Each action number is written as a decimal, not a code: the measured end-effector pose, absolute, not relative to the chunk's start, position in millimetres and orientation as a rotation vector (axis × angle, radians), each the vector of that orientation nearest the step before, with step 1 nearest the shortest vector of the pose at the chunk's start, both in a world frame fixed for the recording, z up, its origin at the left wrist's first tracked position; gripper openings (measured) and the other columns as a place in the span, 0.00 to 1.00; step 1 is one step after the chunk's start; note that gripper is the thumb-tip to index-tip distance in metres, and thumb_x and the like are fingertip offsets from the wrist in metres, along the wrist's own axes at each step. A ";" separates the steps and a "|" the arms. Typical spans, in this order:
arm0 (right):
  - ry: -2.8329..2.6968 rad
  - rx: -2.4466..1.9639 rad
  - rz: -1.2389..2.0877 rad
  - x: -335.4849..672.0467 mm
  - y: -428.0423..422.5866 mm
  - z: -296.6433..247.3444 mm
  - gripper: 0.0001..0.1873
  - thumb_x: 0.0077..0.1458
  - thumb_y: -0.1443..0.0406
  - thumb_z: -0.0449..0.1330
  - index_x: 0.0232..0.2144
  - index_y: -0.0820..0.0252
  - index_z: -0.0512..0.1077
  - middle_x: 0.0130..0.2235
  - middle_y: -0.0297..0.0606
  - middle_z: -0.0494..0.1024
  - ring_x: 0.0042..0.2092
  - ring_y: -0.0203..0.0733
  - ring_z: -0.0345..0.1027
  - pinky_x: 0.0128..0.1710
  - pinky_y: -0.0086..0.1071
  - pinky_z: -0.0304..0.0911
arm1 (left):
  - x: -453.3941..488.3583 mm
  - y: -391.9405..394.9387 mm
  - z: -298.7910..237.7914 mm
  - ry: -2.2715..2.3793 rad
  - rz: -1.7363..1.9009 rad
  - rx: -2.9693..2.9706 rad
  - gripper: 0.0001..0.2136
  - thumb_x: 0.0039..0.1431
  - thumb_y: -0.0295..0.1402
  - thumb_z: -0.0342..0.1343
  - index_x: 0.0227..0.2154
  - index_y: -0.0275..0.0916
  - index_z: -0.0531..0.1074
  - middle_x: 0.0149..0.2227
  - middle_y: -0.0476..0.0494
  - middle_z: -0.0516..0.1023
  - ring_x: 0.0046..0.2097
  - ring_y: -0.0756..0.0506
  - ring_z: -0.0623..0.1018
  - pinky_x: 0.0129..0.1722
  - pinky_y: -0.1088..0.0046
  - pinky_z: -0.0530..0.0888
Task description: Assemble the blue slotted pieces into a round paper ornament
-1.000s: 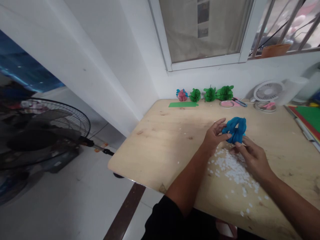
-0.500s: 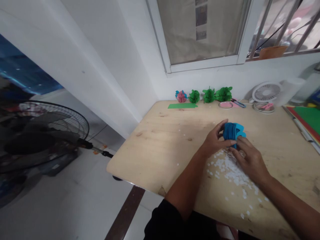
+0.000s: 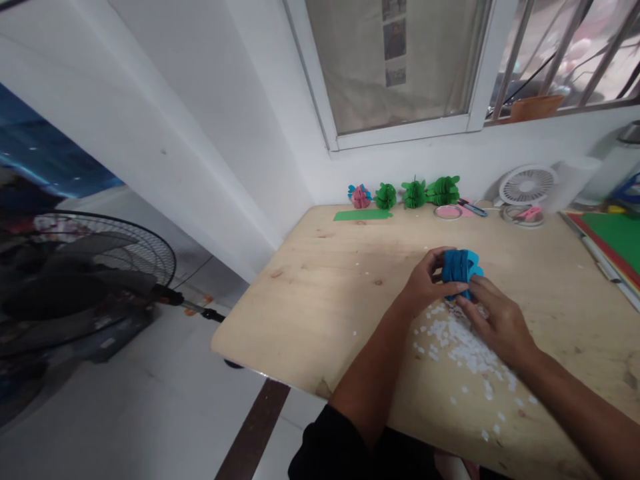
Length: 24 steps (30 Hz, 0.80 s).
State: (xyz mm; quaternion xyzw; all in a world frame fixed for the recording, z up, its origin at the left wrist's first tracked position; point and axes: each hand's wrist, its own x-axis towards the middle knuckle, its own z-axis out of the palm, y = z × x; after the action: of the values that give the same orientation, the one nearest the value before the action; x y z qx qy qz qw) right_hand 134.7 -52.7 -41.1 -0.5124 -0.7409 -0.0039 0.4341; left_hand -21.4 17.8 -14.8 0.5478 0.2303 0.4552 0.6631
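Observation:
A blue folded-paper craft [image 3: 456, 265], pleated on its left and with rounded flaps on its right, is held just above the table. My left hand [image 3: 429, 279] wraps its left side, thumb along the lower front. With thumb and fingers closed, my right hand [image 3: 496, 312] grips its lower right edge. Small white paper bits [image 3: 465, 343] lie scattered beneath and in front of my hands. What the fingers behind the craft do is hidden.
Along the wall stand green paper crafts [image 3: 415, 193] and a pink-and-blue one [image 3: 360, 196]. A green strip [image 3: 363, 215], a cutter knife [image 3: 473, 208], pink scissors [image 3: 528, 213] and a small white fan [image 3: 528, 185] are nearby. Coloured sheets [image 3: 615, 240] lie at right; a standing fan [image 3: 100, 267] is left.
The blue paper craft has turned slightly, so its pleated side faces me more and its flaps show less. Both hands keep hold of it. The camera view has shifted a little.

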 end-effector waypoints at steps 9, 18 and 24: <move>-1.741 -1.331 0.066 135.3 -48.8 -45.3 0.15 0.60 0.55 0.57 0.42 0.56 0.77 0.47 0.47 0.79 0.48 0.52 0.76 0.46 0.44 0.73 | -17.6 16.7 -13.8 0.613 1.148 1.419 0.30 0.40 0.39 0.72 0.47 0.42 0.69 0.48 0.42 0.74 0.51 0.41 0.73 0.53 0.61 0.68; -1.571 -1.314 0.151 130.0 -55.0 -30.4 0.18 0.60 0.59 0.59 0.51 0.55 0.74 0.52 0.47 0.77 0.44 0.47 0.77 0.45 0.44 0.73 | -15.9 18.5 -18.9 0.608 1.219 1.274 0.28 0.41 0.39 0.71 0.46 0.42 0.67 0.48 0.42 0.74 0.49 0.42 0.74 0.50 0.64 0.69; -1.567 -1.344 0.163 138.8 -50.3 -21.2 0.30 0.55 0.52 0.62 0.58 0.54 0.68 0.49 0.47 0.76 0.42 0.48 0.74 0.43 0.44 0.71 | -17.7 20.8 -19.1 0.621 1.170 1.338 0.30 0.39 0.39 0.72 0.46 0.42 0.68 0.48 0.43 0.74 0.50 0.42 0.74 0.52 0.63 0.69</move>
State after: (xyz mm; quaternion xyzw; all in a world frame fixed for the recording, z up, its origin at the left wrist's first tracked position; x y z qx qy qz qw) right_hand 138.8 -50.3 -21.2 -0.5581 -0.6508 0.0675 0.5104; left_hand -17.7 20.8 -19.1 0.5746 0.2666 0.5023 0.5887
